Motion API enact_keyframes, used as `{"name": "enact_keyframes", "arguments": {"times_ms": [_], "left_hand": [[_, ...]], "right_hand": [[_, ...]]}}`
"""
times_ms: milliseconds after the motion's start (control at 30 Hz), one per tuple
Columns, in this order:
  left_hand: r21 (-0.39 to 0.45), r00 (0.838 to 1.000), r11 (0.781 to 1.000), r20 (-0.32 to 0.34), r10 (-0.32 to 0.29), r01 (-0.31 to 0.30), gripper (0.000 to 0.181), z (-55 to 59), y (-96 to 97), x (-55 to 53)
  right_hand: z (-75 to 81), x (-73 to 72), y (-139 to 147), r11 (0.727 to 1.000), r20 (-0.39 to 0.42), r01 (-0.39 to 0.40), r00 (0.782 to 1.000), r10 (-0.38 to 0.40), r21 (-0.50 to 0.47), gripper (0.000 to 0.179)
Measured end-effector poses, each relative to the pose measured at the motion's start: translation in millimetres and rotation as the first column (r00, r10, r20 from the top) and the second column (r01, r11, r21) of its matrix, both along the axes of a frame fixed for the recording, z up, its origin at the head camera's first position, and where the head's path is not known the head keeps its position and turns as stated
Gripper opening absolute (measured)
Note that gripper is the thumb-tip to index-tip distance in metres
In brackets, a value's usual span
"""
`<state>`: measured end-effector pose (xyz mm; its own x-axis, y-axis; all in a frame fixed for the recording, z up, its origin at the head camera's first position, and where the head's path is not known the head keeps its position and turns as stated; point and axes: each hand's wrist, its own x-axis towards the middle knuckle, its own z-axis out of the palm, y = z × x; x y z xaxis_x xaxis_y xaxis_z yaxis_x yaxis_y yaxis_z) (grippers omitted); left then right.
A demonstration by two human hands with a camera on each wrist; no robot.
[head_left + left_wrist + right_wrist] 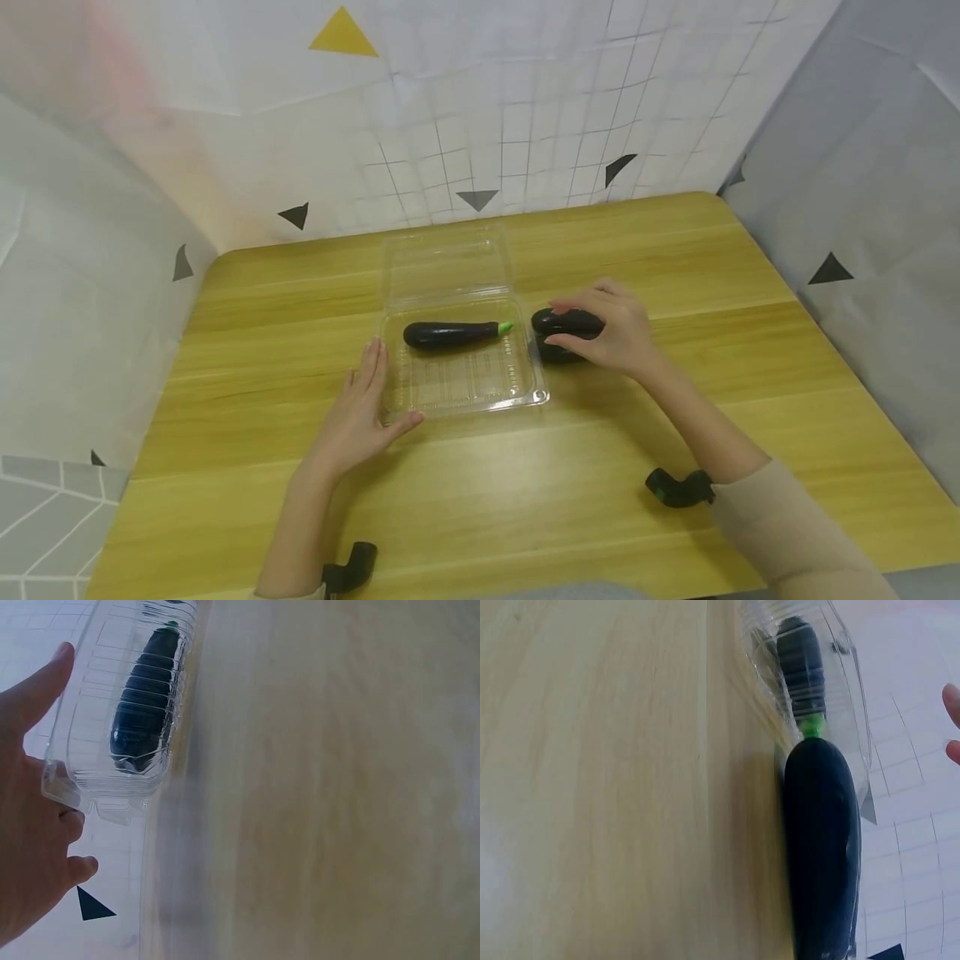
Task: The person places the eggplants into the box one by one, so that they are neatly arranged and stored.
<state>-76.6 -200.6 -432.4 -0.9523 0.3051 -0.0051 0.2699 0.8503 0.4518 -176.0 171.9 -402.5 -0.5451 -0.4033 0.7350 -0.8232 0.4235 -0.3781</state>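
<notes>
A clear plastic clamshell box lies on the table with its lid folded back. Inside it is one dark eggplant with a green stem end pointing right. My left hand rests against the box's left side, fingers straight, thumb spread along the front corner. Just right of the box, two more dark eggplants lie side by side, the rear one and the front one. Over them hovers my right hand, thumb and fingers spread apart; its fingertips show away from the big eggplant in the right wrist view.
The wooden table spreads around the box on all sides. White sheeting with a grid and triangle marks hangs behind as a back wall, with more sheeting at both sides. A black wrist mount sits by the right sleeve, another by the left.
</notes>
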Motion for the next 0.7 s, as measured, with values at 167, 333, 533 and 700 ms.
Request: {"name": "enact_keyframes", "arguments": {"times_ms": [167, 333, 533, 700], "left_hand": [[-0.003, 1.0, 1.0, -0.002, 0.0, 0.0, 0.11, 0.0, -0.2, -0.2], [-0.003, 1.0, 1.0, -0.001, -0.001, 0.001, 0.11, 0.2, -0.2, -0.3], [0.0, 1.0, 1.0, 0.005, -0.002, 0.002, 0.109, 0.1, 0.3, -1.0], [0.0, 1.0, 1.0, 0.008, -0.001, 0.001, 0.11, -0.3, -0.2, -1.2]], "right_hand": [[-1.1, -0.4, 9.6, 1.0, -0.012, 0.008, 1.0, -0.008, 0.012, 0.046], [-1.7, -1.3, 18.9, 1.0, -0.023, 0.006, 1.0, -0.006, 0.016, 0.046], [-2.5, -1.1, 31.3, 0.999, -0.053, 0.013, 0.999, -0.011, 0.029, 0.047], [-3.9, 0.7, 45.1, 0.996, -0.05, 0.06, 0.997, -0.057, 0.07, 0.049]]}}
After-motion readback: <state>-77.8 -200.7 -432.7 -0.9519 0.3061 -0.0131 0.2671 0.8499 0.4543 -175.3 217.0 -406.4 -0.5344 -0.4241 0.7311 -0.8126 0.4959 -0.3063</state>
